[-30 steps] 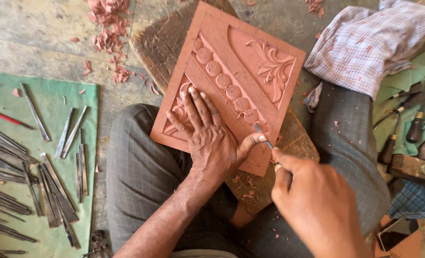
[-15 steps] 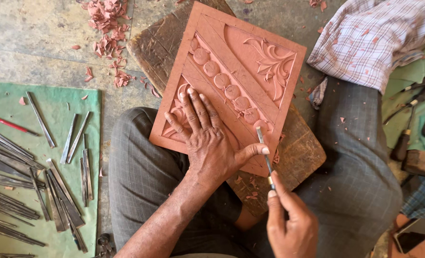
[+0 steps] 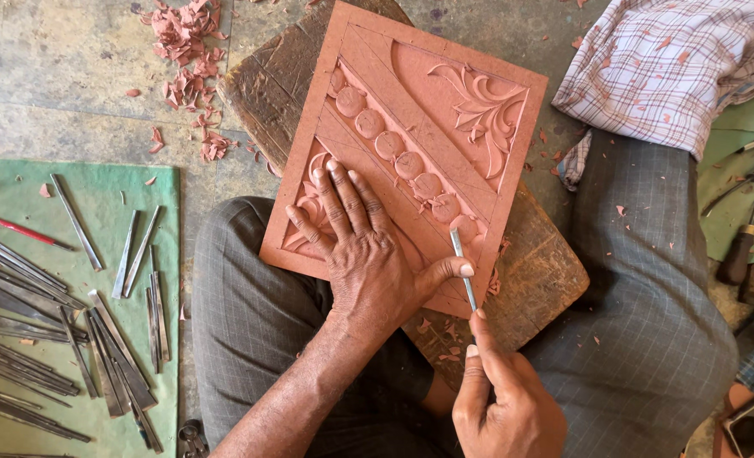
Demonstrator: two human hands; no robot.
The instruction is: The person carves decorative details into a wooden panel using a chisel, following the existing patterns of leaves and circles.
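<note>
Nearest the camera, the right hand (image 3: 506,405) pinches a thin metal carving tool (image 3: 462,267) between thumb and fingers, its tip resting on the lower right edge of the terracotta relief panel (image 3: 411,153). The left hand (image 3: 361,246) lies flat and spread on the panel's lower left corner, holding nothing, its thumb stretched out to touch the tool's shaft. The panel sits tilted on a worn wooden block (image 3: 538,271) that rests across the person's lap in grey trousers (image 3: 648,322). Left of the knee, a green mat (image 3: 20,187) carries rows of steel chisels (image 3: 97,339), roughly parallel. On the right a checked cloth (image 3: 674,68) lies crumpled, with what look like wooden-handled tools (image 3: 743,246) beside it. Beyond the block, clay shavings (image 3: 186,68) scatter over the concrete floor (image 3: 54,76)
</note>
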